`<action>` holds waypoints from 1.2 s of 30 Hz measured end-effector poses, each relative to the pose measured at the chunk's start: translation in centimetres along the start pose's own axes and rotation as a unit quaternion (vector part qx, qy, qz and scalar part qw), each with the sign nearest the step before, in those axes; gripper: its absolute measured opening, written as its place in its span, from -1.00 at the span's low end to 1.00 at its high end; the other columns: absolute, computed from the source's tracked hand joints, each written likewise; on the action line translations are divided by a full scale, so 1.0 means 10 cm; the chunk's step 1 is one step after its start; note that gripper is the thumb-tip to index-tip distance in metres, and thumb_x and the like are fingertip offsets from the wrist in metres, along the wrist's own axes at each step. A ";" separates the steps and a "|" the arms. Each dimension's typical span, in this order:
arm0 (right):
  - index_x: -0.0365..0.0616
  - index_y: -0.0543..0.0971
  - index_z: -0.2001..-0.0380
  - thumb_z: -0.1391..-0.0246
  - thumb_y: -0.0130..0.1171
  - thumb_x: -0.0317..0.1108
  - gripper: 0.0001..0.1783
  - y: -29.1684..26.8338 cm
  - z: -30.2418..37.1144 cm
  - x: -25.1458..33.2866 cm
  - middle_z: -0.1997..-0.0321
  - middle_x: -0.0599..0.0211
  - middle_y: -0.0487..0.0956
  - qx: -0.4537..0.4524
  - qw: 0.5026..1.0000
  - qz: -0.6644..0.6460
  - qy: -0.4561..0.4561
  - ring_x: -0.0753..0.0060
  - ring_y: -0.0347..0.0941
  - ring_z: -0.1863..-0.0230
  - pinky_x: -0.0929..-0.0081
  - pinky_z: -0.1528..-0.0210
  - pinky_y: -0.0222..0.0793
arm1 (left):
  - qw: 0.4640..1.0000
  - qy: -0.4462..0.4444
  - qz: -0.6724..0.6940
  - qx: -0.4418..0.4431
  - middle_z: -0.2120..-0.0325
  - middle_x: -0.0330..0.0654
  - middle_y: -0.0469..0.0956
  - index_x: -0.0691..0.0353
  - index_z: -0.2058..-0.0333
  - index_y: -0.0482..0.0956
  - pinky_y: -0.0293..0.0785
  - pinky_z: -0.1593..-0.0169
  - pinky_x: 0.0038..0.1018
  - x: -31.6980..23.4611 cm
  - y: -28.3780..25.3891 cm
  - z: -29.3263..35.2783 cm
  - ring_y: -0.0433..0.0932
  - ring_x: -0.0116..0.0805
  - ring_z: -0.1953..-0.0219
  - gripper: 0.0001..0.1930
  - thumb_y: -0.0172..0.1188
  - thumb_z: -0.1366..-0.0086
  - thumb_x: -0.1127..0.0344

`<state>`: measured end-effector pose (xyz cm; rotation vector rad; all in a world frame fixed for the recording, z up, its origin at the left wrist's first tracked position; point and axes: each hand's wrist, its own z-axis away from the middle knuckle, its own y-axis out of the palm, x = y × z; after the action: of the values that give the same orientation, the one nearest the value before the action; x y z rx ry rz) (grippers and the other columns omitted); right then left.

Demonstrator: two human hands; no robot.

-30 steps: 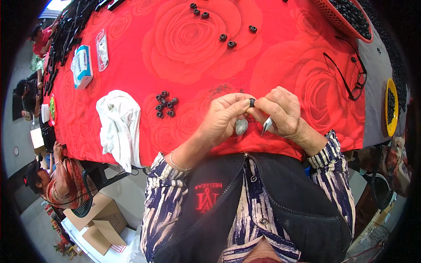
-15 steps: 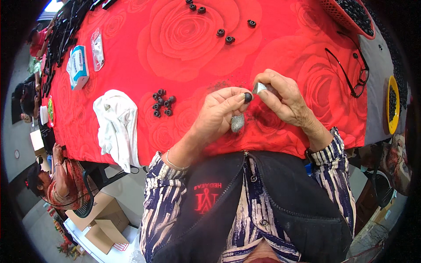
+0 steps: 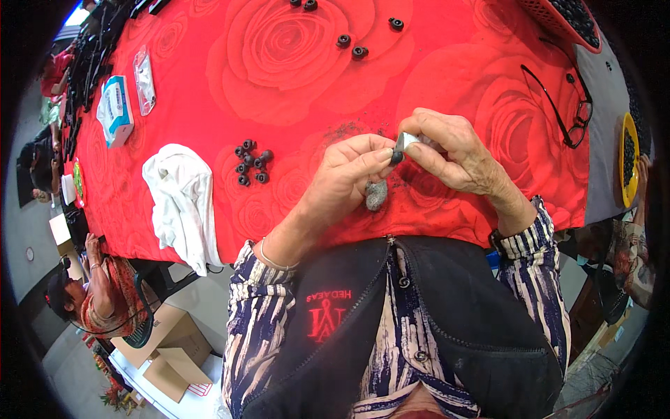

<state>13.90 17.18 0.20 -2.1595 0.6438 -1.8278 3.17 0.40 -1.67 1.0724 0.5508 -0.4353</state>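
My left hand pinches a small round black part between thumb and fingertips. My right hand is closed on a small pale folded piece, like a stiff scrap; its exact kind is unclear. The pale piece meets the top of the black part, and the two hands nearly touch. A speckled grey lump shows just below my left fingers; whether it is held or lies on the cloth I cannot tell. Dark crumbs are scattered on the red tablecloth beyond my hands.
Left of my hands lie a cluster of black parts and a white cloth. More black parts sit farther away. A tissue pack is at the left; eyeglasses, a red basket and a yellow tray are at the right.
My right hand has moved slightly left, bringing the pale piece from beside the black part onto its top. The view has shifted a little.
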 end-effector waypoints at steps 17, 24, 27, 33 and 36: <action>-0.22 0.44 0.40 0.12 0.16 -0.31 -0.76 0.00 0.04 -0.07 0.58 0.27 0.37 0.082 0.987 0.080 -0.109 0.25 0.34 0.56 0.41 0.53 0.20 | 0.995 0.078 0.055 0.041 0.58 -0.38 0.34 0.37 0.25 0.46 0.20 0.50 -0.72 -0.16 -0.13 -0.07 0.23 -0.67 0.52 -0.80 0.06 -0.23 0.35; -0.21 0.46 0.35 0.21 0.26 -0.39 -0.71 0.02 0.00 0.06 0.53 0.26 0.40 -0.078 0.993 0.050 -0.073 0.37 0.33 0.54 0.50 0.55 0.21 | 0.999 0.002 0.042 -0.019 0.59 -0.37 0.33 0.34 0.26 0.47 0.24 0.49 -0.67 0.00 -0.03 -0.03 0.24 -0.64 0.51 -0.82 0.07 -0.23 0.34; -0.26 0.48 0.35 0.23 0.28 -0.42 -0.70 0.15 -0.02 0.09 0.56 0.27 0.41 -0.127 0.966 0.116 -0.191 0.34 0.34 0.59 0.47 0.60 0.22 | 0.997 -0.031 0.067 0.019 0.51 -0.34 0.39 0.30 0.27 0.44 0.29 0.45 -0.68 0.04 0.01 -0.01 0.29 -0.64 0.48 -0.80 0.04 -0.25 0.28; -0.33 0.48 0.35 0.19 0.25 -0.46 -0.72 0.21 0.00 0.02 0.63 0.32 0.37 -0.171 0.917 0.243 -0.264 0.40 0.25 0.69 0.47 0.67 0.11 | 0.994 -0.024 0.094 0.054 0.52 -0.37 0.35 0.26 0.34 0.40 0.27 0.46 -0.71 0.11 -0.01 -0.10 0.21 -0.66 0.51 -0.80 -0.04 -0.31 0.23; -0.33 0.47 0.34 0.19 0.25 -0.47 -0.72 0.21 -0.01 0.02 0.63 0.32 0.36 -0.172 0.922 0.221 -0.268 0.39 0.24 0.69 0.48 0.67 0.11 | 0.991 -0.027 0.114 0.072 0.51 -0.36 0.37 0.26 0.34 0.40 0.27 0.48 -0.71 0.16 -0.04 -0.10 0.24 -0.66 0.50 -0.80 -0.05 -0.32 0.24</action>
<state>13.40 15.24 -0.61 -2.3178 1.2475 -0.8869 3.92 1.06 -3.31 1.2428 0.3471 -0.3059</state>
